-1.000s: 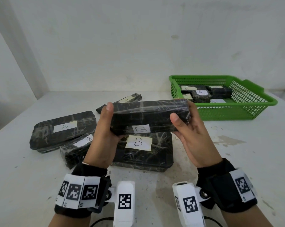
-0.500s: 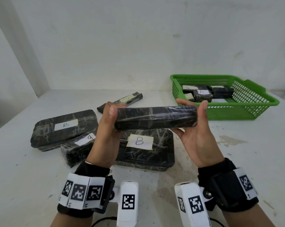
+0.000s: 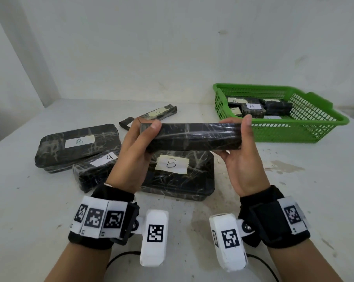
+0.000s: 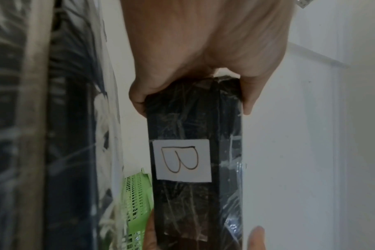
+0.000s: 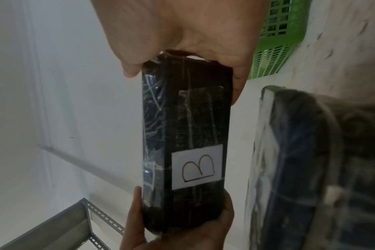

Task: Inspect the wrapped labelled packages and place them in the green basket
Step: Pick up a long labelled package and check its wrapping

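A long black wrapped package is held level in the air above the table, between the person's two hands. The left hand grips its left end, thumb over the top edge and fingers curled behind. The right hand grips the right end in the same way, thumb tip on the upper corner. In the head view the package shows only a plain side; both wrist views show a white label marked B on the face turned down toward the wrists.

Right under the held package a broad flat package lies on the table with a B label facing up. To its left a smaller package lies at a slant, partly hidden by the left wrist, its label also reading B. Its far end is tucked against a larger flat package, likewise labelled B. Farther back, a thin package lies diagonally with a pale label whose letter is too small to read.

The green basket stands on the table at the far right, well apart from the loose packages. Several wrapped packages already lie inside it. One in the middle carries a label marked A; another at the back left shows a label that looks like B. The others overlap, so their count and letters cannot be made out.
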`<state>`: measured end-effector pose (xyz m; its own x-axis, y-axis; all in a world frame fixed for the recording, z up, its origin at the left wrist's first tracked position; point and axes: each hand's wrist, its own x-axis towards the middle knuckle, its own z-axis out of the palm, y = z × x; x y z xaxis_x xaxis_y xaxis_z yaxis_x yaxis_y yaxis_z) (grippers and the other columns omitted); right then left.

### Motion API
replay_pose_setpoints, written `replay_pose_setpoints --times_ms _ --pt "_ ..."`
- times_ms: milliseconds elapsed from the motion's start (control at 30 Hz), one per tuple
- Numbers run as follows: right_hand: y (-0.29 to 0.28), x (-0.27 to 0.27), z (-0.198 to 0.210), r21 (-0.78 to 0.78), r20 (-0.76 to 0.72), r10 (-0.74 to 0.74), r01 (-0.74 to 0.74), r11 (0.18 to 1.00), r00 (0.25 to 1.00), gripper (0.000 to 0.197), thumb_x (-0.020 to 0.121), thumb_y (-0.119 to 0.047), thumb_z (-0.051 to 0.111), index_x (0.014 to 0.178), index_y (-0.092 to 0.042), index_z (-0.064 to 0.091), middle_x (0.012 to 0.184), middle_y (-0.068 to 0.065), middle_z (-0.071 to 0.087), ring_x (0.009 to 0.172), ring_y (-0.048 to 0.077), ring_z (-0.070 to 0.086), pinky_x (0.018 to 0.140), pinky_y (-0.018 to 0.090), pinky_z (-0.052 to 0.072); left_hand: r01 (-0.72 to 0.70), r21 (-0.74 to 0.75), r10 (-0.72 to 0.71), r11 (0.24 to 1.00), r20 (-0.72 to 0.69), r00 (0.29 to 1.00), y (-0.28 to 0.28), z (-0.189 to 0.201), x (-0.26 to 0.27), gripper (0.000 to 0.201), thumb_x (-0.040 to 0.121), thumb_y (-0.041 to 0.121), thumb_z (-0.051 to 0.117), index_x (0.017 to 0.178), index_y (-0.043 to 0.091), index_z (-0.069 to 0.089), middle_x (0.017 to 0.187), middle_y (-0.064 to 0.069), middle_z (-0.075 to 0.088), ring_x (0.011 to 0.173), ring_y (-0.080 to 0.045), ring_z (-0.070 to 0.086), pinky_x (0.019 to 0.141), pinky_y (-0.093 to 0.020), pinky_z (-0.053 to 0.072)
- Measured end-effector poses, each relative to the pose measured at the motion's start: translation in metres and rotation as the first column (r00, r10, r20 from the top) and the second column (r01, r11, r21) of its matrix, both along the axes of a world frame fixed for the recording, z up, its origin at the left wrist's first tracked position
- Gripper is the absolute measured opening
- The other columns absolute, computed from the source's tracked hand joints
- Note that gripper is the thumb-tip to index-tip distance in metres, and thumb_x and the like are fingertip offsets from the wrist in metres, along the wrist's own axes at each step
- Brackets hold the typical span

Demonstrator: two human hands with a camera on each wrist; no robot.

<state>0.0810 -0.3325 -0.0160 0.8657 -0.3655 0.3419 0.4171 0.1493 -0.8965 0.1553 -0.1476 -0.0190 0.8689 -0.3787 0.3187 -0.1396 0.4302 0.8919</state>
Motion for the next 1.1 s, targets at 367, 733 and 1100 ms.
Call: replay_pose_setpoints --times_ms 367,733,1100 --pt "-0.011 0.006 -0.004 0.057 0.058 0.009 -0.012 0.998 0.998 0.038 0.069 -0.056 0.076 0.08 -0.025 0.057 0.09 0.002 0.056 0.088 0.018 0.06 0.082 0.037 0.052 -0.075 0.152 0.07 0.986 0.038 0.997 -0.006 0.001 -0.009 0.04 0.069 0.04 0.078 0.093 0.022 0.053 0.098 -0.007 0.059 0.105 -0.03 0.062 0.107 -0.059 0.042" --pt "-0.002 0.004 -0.006 -0.01 0.085 -0.023 0.024 1.0 0.996 0.035 0.067 -0.043 0.08 0.08 -0.021 0.056 0.082 -0.004 0.065 0.081 0.013 0.064 0.082 0.037 0.053 -0.18 0.218 0.171 0.959 0.061 0.983 -0.007 0.008 -0.016 0.053 0.06 0.055 0.08 0.093 0.024 0.051 0.118 -0.025 0.059 0.108 -0.037 0.064 0.099 -0.051 0.051" --pt "0.009 0.001 -0.004 -0.101 0.057 -0.087 0.092 0.991 0.995 0.05 0.063 -0.052 0.084 0.091 -0.02 0.059 0.099 0.007 0.067 0.098 0.024 0.069 0.098 0.055 0.051 -0.146 0.154 0.139 0.977 0.058 0.989 -0.001 0.009 -0.01 0.049 0.061 0.047 0.08 0.088 0.02 0.049 0.093 -0.005 0.067 0.098 -0.026 0.071 0.094 -0.042 0.054"
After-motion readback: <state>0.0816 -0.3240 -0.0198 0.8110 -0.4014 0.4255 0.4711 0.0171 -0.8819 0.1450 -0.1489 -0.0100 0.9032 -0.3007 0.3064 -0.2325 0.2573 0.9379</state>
